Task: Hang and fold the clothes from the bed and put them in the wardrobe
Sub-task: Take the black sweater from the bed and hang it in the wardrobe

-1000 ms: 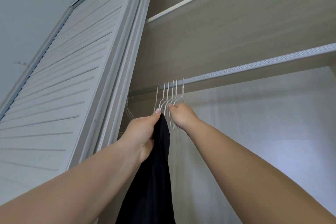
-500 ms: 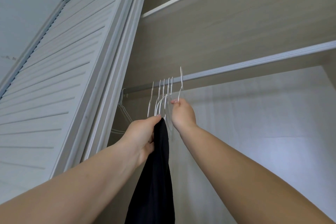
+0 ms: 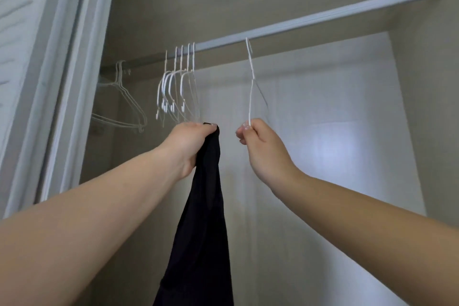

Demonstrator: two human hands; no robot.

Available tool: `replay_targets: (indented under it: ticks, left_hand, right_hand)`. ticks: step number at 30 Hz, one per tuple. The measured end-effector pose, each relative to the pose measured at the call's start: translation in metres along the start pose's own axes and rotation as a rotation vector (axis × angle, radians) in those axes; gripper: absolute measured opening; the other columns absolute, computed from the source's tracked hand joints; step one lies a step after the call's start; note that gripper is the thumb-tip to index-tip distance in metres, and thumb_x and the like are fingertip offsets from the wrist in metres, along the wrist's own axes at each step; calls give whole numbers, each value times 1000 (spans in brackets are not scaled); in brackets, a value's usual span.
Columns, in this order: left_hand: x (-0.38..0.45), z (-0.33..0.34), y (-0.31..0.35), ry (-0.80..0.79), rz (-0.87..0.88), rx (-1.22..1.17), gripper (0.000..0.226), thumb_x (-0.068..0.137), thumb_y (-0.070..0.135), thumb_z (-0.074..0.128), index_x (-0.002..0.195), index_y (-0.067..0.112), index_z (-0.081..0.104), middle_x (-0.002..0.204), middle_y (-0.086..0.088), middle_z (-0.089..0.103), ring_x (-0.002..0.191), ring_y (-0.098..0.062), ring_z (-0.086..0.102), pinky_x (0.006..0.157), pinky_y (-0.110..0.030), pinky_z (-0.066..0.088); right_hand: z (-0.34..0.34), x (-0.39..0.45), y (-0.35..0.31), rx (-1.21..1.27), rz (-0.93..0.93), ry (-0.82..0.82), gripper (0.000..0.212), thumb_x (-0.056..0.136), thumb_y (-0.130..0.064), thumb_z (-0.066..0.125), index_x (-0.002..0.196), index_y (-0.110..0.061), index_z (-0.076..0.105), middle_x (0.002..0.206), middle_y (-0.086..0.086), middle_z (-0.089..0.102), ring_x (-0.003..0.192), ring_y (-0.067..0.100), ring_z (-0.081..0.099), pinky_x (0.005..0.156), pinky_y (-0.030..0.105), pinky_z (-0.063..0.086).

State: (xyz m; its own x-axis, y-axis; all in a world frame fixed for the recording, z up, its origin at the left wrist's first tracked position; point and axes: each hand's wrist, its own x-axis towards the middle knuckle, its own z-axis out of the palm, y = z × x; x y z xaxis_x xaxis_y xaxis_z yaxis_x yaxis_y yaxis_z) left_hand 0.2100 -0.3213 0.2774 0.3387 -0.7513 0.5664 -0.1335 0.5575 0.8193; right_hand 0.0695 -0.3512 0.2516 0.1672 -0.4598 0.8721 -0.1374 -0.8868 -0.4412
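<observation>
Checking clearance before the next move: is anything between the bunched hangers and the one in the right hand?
In the head view, nothing hangs between the bunched hangers and the held hanger: only bare rail.

No readable text, label, brand, number or sign anywhere in view.
</observation>
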Motion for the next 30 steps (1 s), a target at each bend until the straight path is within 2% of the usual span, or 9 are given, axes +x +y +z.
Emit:
replay_targets:
  ticks: [3,7,10,13,16,19,23,26,30]
  left_hand:
    - [-2,10,-15,-32,14,137,10,94,15,58,86,9,59,87,-13,59,76,-24,58,68,-29,49]
    - [-7,19,-37,-180,0,413,10,96,16,54,88,11,57,82,-9,58,74,-20,56,68,-27,47]
    - [-14,24,-63,-232,25,708,13,94,19,56,95,7,62,91,-11,61,82,-23,56,75,-31,46]
    - [-25,31,-92,-238,135,1002,20,92,24,59,96,5,64,92,-9,60,85,-24,54,72,-26,39]
    - [-32,38,-119,-264,157,1061,13,91,22,60,90,9,62,91,-8,58,88,-25,54,69,-25,34]
    - [-39,44,-147,-256,89,955,7,90,13,60,96,11,61,106,-11,64,94,-26,58,72,-24,40]
    - [-49,43,-171,-258,33,898,16,89,3,46,84,18,51,105,-12,64,64,-16,49,49,-23,34]
    - [-54,40,-175,-378,85,1093,36,82,-9,35,78,17,60,103,-14,63,65,-16,49,49,-19,33]
    - [-57,28,-183,-476,180,1431,35,84,-5,41,92,16,67,106,-6,54,92,-29,57,68,-26,38]
  right_hand:
    - [-18,-35,15,32,61,-5,26,100,-28,32,83,-30,51,93,-18,57,85,-5,53,65,11,35]
    - [-42,-77,29,-21,130,41,28,98,-25,33,75,-27,49,77,-12,51,60,-10,48,50,5,36]
    - [-57,-109,41,-63,196,69,28,96,-24,34,71,-24,46,69,-10,46,55,-3,43,56,16,38]
    - [-65,-139,55,-56,252,115,29,97,-29,39,70,-20,45,62,-14,42,55,2,39,63,27,42]
    - [-70,-163,68,-85,270,134,33,97,-37,43,70,-18,45,60,-14,40,57,4,39,68,33,46]
    - [-74,-184,80,-70,324,137,26,98,-34,42,79,-24,56,63,-16,48,60,1,45,69,31,47]
    - [-79,-206,91,-85,364,118,28,100,-32,38,91,-38,63,61,-25,51,66,-6,48,74,25,46]
    - [-84,-215,95,-67,369,149,30,100,-32,37,89,-40,64,59,-16,43,60,2,44,69,27,45]
    - [-89,-221,96,-9,369,203,32,100,-29,38,82,-37,63,58,-17,43,56,3,43,66,28,45]
